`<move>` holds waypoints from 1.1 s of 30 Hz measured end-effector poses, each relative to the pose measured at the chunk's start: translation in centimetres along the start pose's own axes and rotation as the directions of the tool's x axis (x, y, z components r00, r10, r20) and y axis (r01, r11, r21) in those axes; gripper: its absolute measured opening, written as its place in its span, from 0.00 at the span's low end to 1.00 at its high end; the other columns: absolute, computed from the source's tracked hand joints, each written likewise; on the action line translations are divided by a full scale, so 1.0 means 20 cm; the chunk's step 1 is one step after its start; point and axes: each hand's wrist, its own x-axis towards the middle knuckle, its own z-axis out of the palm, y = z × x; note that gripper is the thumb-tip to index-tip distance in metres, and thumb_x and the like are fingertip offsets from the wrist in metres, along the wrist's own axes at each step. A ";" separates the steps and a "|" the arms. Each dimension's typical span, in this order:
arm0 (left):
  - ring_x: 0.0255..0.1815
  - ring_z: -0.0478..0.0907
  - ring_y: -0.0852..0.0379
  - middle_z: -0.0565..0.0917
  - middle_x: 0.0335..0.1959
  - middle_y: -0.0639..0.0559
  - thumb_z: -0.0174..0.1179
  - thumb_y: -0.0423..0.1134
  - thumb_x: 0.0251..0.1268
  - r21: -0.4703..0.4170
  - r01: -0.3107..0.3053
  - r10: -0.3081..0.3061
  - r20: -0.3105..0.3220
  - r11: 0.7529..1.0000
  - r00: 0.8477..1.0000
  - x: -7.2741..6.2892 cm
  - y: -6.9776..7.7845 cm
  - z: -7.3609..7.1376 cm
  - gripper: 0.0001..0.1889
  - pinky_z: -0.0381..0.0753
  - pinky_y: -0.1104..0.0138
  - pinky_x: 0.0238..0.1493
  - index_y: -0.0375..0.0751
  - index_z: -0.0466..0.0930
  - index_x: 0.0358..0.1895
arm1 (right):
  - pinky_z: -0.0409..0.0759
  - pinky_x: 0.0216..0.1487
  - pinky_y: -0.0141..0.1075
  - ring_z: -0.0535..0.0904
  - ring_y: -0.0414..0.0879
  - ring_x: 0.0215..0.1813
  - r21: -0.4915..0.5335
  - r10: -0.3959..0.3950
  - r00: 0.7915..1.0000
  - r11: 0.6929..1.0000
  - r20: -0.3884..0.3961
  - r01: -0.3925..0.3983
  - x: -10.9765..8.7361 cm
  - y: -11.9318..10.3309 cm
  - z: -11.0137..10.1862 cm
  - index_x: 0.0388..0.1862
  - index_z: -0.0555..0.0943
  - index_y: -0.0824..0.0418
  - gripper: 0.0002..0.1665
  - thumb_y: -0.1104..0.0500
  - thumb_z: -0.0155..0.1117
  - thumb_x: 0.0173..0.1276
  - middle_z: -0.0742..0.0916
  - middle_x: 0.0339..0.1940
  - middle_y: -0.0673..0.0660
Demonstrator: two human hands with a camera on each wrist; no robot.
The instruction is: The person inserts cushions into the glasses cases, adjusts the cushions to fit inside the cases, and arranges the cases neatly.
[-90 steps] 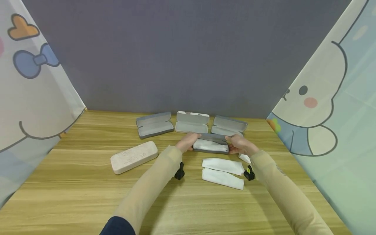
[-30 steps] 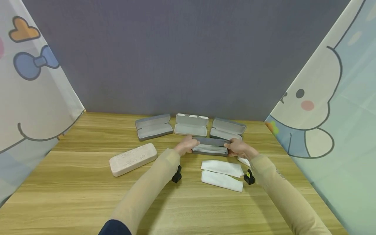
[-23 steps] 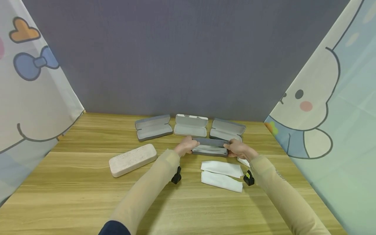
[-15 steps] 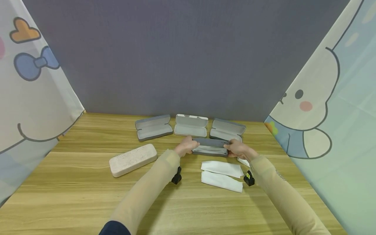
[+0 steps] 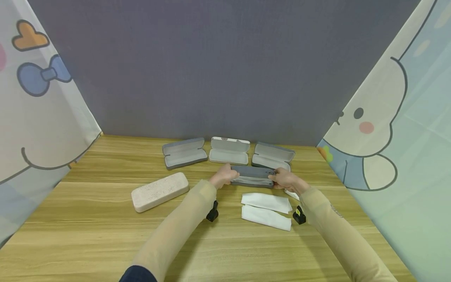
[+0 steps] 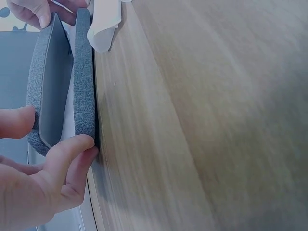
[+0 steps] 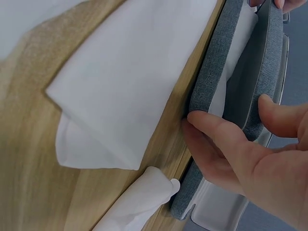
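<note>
A grey fabric glasses case [image 5: 253, 171] lies on the table with its lid partly lowered. Inside it, a strip of folded white cloth [image 7: 243, 36] shows through the gap. My left hand [image 5: 224, 176] grips the case's left end, thumb on the lid and fingers on the base, as the left wrist view shows. At the opposite end my right hand [image 5: 286, 178] holds it likewise, its thumb [image 7: 279, 115] on the lid and fingers at the base. Just in front lie two folded white cloths [image 5: 266, 201], and another white cloth [image 5: 292, 194] is partly hidden by the right arm.
Behind the hands, three open glasses cases stand in a row: a grey one [image 5: 184, 152], a pale one [image 5: 229, 150] and another grey one [image 5: 273, 155]. A closed cream case [image 5: 160, 192] lies to the left. A grey panel [image 5: 225, 70] rises at the table's back.
The grey case's lid has tipped forward and down between both hands, so less of the white cloth inside shows. The other cases and the cloths in front lie as before.
</note>
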 end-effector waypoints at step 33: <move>0.64 0.68 0.40 0.61 0.71 0.31 0.53 0.23 0.60 0.214 -0.099 0.136 -0.164 0.972 0.977 0.01 -0.07 0.07 0.35 0.74 0.57 0.51 0.25 0.51 0.72 | 0.71 0.63 0.56 0.66 0.70 0.66 -0.305 -0.106 0.973 0.952 -0.206 0.039 0.00 0.04 0.10 0.66 0.58 0.81 0.33 0.62 0.55 0.72 0.68 0.65 0.79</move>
